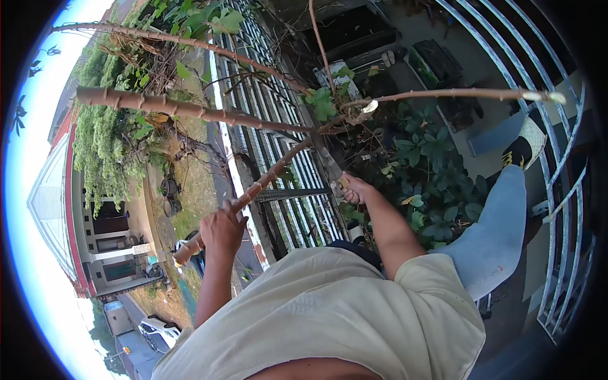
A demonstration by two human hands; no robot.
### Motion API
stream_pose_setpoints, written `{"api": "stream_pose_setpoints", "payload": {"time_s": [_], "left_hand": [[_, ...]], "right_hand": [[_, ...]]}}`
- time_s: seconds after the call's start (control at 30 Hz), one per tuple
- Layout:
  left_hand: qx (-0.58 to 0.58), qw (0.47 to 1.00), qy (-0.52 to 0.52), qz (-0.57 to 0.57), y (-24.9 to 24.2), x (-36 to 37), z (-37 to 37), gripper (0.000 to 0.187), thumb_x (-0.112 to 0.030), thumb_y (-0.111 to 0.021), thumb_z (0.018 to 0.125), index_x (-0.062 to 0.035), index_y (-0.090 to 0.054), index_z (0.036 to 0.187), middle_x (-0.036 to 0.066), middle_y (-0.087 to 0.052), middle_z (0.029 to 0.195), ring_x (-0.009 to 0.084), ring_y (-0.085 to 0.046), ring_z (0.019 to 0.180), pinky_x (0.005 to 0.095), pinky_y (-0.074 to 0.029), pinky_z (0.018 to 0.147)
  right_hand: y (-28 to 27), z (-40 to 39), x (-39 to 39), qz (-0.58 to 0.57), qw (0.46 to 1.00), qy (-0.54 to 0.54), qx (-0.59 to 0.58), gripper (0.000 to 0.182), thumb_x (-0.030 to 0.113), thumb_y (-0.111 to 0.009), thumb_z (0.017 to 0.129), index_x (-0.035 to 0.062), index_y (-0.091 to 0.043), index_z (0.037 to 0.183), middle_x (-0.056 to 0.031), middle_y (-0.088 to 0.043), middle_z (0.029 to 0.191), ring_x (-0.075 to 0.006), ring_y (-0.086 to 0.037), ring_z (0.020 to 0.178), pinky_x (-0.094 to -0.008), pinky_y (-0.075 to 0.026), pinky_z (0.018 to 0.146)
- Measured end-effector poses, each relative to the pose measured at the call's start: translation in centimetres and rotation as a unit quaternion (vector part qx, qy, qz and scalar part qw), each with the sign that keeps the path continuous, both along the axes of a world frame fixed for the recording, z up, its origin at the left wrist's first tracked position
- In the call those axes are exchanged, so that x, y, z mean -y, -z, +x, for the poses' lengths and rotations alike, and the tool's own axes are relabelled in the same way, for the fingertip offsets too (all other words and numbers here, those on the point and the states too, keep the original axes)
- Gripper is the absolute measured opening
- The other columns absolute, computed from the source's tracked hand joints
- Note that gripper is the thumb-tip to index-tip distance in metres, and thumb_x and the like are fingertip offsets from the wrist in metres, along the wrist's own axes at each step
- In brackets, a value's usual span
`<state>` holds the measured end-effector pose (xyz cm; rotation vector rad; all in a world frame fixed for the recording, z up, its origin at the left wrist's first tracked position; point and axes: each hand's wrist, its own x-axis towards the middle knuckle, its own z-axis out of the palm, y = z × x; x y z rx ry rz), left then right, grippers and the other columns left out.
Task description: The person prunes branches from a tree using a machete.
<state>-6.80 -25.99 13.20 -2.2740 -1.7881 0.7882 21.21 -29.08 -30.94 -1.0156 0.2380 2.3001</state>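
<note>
My left hand (222, 229) is wrapped round a brown ringed branch (269, 177), near its pale cut end at the lower left. To the right, my right hand (355, 189) is closed on the handle of a saw (330, 166). The saw's blade slants up to the fork where the branches meet, touching or very near the wood. A thicker branch (183, 109) runs left from that fork. Another thin branch (456, 93) reaches right and ends in a pale cut tip.
White metal railings (304, 206) run below the branches. Curved metal bars (550, 171) stand at the right, beside my raised leg (497, 234). Dark leafy plants (437, 158) grow between. A house (79, 221), a yard and a white vehicle (158, 332) lie to the left.
</note>
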Motion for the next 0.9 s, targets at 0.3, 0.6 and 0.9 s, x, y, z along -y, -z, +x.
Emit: {"api": "stream_pose_setpoints", "payload": {"time_s": [0.3, 0.6, 0.9], "left_hand": [[-0.008, 0.997, 0.025, 0.072, 1.4, 2.2, 2.0, 0.053, -0.053, -0.070, 0.095, -0.0052, -0.064, 0.117, 0.017, -0.074, 0.092, 0.0373, -0.074, 0.086, 0.0489, -0.055, 0.075], [-0.041, 0.996, 0.002, 0.076, 0.1, -1.9, 2.4, 0.049, -0.051, -0.068, 0.097, -0.0053, -0.068, 0.115, 0.016, -0.073, 0.091, 0.0350, -0.074, 0.079, 0.0473, -0.055, 0.069], [-0.072, 0.990, 0.053, 0.112, 0.4, -3.8, 2.4, 0.031, -0.040, -0.074, 0.095, -0.0108, -0.062, 0.093, 0.012, -0.071, 0.081, 0.0355, -0.071, 0.074, 0.0474, -0.052, 0.067]], "right_hand": [[13.8, -8.9, 5.8, -0.039, 0.908, 0.018, 0.416, 0.067, 0.075, -0.049, 0.100, 0.0100, -0.053, 0.085, -0.0032, -0.047, 0.057, -0.0172, -0.044, 0.041, -0.0348, -0.033, 0.037], [-27.5, 4.0, -14.2, 0.456, 0.704, 0.417, 0.350, 0.060, 0.062, -0.033, 0.111, 0.0075, -0.051, 0.096, -0.0030, -0.051, 0.071, -0.0087, -0.048, 0.054, -0.0236, -0.037, 0.047], [11.6, -16.2, -1.4, 0.266, 0.594, 0.145, 0.745, 0.070, 0.057, -0.037, 0.110, -0.0023, -0.062, 0.137, -0.0284, -0.072, 0.102, -0.0392, -0.072, 0.096, -0.0553, -0.053, 0.081]]}}
